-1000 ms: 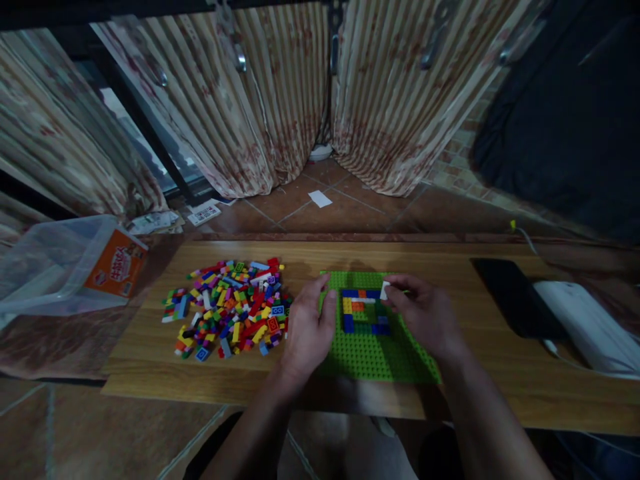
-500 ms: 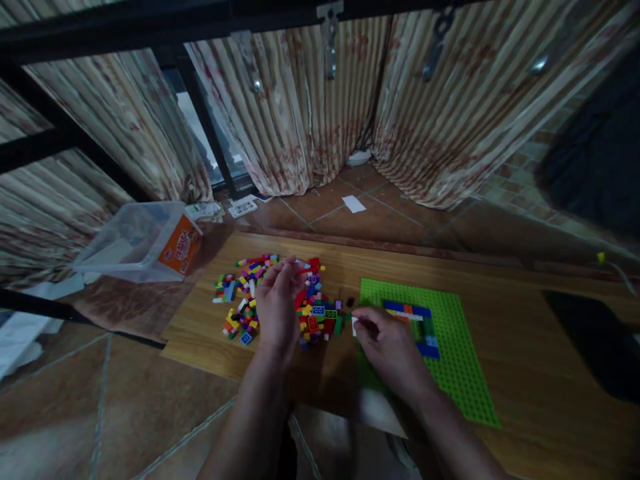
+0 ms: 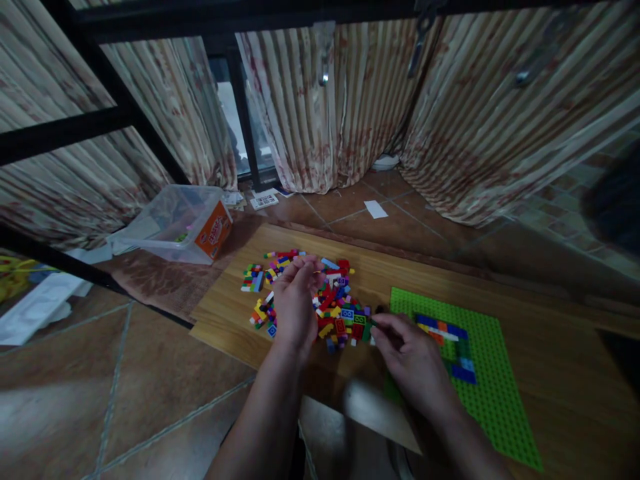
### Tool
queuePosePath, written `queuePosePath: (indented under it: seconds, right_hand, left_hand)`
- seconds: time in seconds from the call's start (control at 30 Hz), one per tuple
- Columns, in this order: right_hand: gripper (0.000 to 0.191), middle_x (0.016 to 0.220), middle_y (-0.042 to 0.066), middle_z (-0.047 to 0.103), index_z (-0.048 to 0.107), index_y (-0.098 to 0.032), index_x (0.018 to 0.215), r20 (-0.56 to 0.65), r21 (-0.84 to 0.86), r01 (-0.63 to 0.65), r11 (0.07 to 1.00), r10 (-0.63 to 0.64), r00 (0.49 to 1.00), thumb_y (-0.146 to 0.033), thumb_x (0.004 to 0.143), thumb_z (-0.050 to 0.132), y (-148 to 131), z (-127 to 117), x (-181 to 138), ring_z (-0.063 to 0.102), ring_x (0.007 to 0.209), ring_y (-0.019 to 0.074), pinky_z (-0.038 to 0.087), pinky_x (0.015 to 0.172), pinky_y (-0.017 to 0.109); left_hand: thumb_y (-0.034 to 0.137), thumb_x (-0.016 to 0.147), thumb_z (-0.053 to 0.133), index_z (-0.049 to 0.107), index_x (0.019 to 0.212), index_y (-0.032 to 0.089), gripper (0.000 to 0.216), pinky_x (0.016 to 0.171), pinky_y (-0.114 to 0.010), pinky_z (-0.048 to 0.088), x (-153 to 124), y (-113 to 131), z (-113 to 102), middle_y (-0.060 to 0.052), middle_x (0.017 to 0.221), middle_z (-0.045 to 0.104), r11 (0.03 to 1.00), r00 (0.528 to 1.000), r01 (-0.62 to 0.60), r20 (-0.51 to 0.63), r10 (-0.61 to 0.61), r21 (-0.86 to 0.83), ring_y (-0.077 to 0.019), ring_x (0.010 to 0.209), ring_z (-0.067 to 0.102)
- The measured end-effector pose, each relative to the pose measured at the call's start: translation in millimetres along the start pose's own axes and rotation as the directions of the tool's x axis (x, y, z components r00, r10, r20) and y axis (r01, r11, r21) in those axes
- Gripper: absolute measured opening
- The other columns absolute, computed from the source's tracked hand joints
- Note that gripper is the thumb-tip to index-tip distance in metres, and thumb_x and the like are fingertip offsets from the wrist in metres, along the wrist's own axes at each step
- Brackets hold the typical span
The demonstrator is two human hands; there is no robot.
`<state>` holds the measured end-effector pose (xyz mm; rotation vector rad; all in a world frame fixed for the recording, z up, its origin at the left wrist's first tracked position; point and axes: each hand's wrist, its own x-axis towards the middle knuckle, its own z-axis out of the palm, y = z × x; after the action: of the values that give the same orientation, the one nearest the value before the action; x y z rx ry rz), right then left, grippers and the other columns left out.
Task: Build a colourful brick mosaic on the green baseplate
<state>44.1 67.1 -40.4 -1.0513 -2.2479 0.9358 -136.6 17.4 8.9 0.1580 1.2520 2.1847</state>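
1. L hand (image 3: 295, 307) was over brick pile (image 3: 330, 300) on table (image 3: 227, 310); grip pinched nearly closed, couldn't tell if it held anything.
2. R hand (image 3: 407, 353) was at pile's R edge, near green brick (image 3: 367, 331); fingers curled, hold unclear.
3. Brick outline (image 3: 443, 328) sat on green baseplate (image 3: 495, 373).
4. Step: prob. brick picking; next move likely called for a clean pinch.

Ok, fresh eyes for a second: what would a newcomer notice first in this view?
Probably the heap of multicoloured bricks on the wooden table, with the left hand over it. Next, the bright green baseplate to the right, bearing a small brick build. Then the clear plastic box with an orange label, beyond the table's left end.
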Motion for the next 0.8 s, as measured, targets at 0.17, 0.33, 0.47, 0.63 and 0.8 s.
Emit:
queuePosePath:
  seconds: [0.17,0.33,0.47,0.63,0.8]
  right_hand:
    - [0.026,0.098,0.004,0.063,0.065,-0.022,0.104,0.1,-0.055,0.02,0.998,-0.014,0.995,-0.026,0.078,0.064,-3,1,0,0.063,0.078,0.0168,0.052,0.069,0.031]
    - [0.029,0.101,0.005,0.06,0.064,-0.019,0.103,0.078,-0.085,0.032,0.996,-0.025,0.997,-0.018,0.074,0.064,-1,6,0,0.062,0.076,0.0162,0.053,0.071,0.032]
    - [0.027,0.105,0.006,0.061,0.063,-0.019,0.101,0.036,-0.041,0.05,0.998,-0.049,0.998,-0.015,0.075,0.062,-6,7,1,0.062,0.078,0.0158,0.052,0.074,0.032]
    - [0.031,0.095,0.002,0.068,0.06,-0.022,0.107,0.047,0.157,-0.034,0.987,0.027,0.999,-0.017,0.076,0.059,-17,-4,-1,0.065,0.078,0.0143,0.053,0.072,0.028]
    - [0.027,0.088,0.003,0.071,0.062,-0.021,0.103,0.028,0.271,-0.137,0.953,0.134,0.991,-0.023,0.076,0.061,-8,-31,-1,0.068,0.078,0.0169,0.053,0.068,0.029]
  left_hand:
    - [0.023,0.068,0.071,0.069,0.082,0.013,0.017,0.064,-0.018,0.045,-3,-1,0,-0.001,0.074,0.066,0.999,0.999,0.027,0.022,-0.027,0.018,-0.0071,0.064,0.058]
    - [0.021,0.066,0.072,0.069,0.083,0.013,0.019,0.065,-0.019,0.045,-6,-3,3,-0.001,0.075,0.067,0.998,0.997,0.053,0.047,-0.054,0.04,-0.007,0.064,0.058]
    - [0.02,0.066,0.073,0.069,0.082,0.013,0.019,0.065,-0.018,0.045,-7,-5,5,-0.001,0.075,0.067,0.998,0.998,0.035,0.053,-0.038,0.057,-0.0069,0.064,0.058]
    - [0.02,0.066,0.073,0.069,0.081,0.013,0.017,0.067,-0.02,0.047,-8,-9,8,-0.001,0.074,0.067,0.993,0.992,0.063,0.101,-0.073,0.098,-0.0078,0.065,0.059]
    - [0.021,0.066,0.074,0.071,0.08,0.014,0.016,0.067,-0.02,0.047,-15,-13,13,-0.002,0.075,0.068,0.982,0.981,0.092,0.152,-0.118,0.164,-0.0093,0.069,0.061]
